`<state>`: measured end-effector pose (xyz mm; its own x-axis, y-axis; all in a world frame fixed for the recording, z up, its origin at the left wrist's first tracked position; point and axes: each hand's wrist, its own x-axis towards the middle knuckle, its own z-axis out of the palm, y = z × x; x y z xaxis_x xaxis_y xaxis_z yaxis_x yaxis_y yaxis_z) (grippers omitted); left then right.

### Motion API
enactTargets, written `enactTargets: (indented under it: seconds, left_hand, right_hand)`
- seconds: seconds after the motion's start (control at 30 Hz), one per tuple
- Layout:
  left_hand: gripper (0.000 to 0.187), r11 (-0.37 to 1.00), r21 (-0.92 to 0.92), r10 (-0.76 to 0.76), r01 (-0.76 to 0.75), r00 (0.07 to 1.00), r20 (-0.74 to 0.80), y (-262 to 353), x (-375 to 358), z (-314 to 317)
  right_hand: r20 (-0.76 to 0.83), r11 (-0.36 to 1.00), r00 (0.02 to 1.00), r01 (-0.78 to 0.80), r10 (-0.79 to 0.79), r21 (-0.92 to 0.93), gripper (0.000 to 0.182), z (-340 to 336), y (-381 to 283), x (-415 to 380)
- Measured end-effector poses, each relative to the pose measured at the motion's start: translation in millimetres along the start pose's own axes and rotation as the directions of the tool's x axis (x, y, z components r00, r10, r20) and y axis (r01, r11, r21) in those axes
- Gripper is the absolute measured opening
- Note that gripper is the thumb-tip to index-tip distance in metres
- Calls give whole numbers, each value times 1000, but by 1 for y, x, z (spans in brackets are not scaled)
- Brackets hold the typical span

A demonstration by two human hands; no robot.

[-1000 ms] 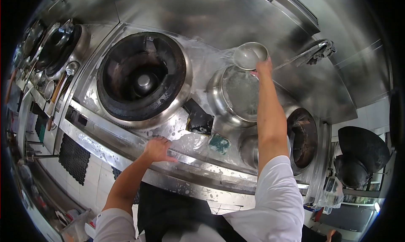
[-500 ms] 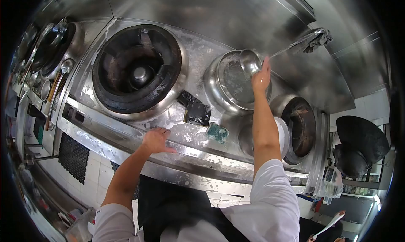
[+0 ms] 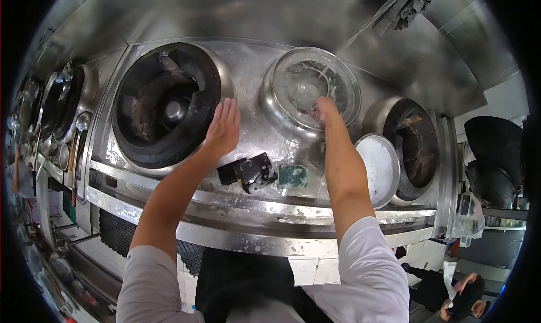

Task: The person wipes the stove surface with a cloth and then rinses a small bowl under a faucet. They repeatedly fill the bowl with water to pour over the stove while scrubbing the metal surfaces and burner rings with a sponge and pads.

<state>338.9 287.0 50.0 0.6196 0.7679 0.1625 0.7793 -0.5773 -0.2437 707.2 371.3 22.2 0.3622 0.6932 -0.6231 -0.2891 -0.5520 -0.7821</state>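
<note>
By the burner (image 3: 137, 148), the left hand (image 3: 224, 127) lies uncurled; at the pot (image 3: 276, 115), the right hand's grip (image 3: 323, 110) is unclear

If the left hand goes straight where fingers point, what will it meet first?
For the left hand, probably the steel back wall; depth is unclear, so it might brush the large wok burner first.

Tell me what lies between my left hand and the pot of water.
Only bare steel counter shows between your left hand and the pot, in the head view; the black pieces lie nearer the front edge.
</note>
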Motion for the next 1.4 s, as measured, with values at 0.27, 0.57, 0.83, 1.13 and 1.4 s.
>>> enactTargets:
  seconds: [0.27, 0.57, 0.83, 1.13, 1.4]
  left_hand:
    - [68, 959, 280, -31, -37, 971, 236, -43, 85, 42]
    - [44, 925, 156, 189, -347, 775, 603, -59, 132, 48]
    - [36, 996, 72, -64, 48, 969, 238, -43, 119, 65]
    - [46, 959, 190, 178, -212, 967, 181, 23, 6, 102]
    - [18, 854, -480, 60, 199, 880, 471, 0, -117, 17]
  right_hand:
    - [159, 943, 975, 99, -156, 318, 49, 11, -22, -58]
    - [240, 927, 946, 125, -220, 355, 50, 56, -57, -92]
    - [379, 944, 879, 193, -288, 269, 50, 85, -65, -116]
    - [387, 953, 905, 57, -176, 299, 47, 77, -51, -121]
    - [321, 969, 929, 118, -185, 215, 43, 89, -75, -100]
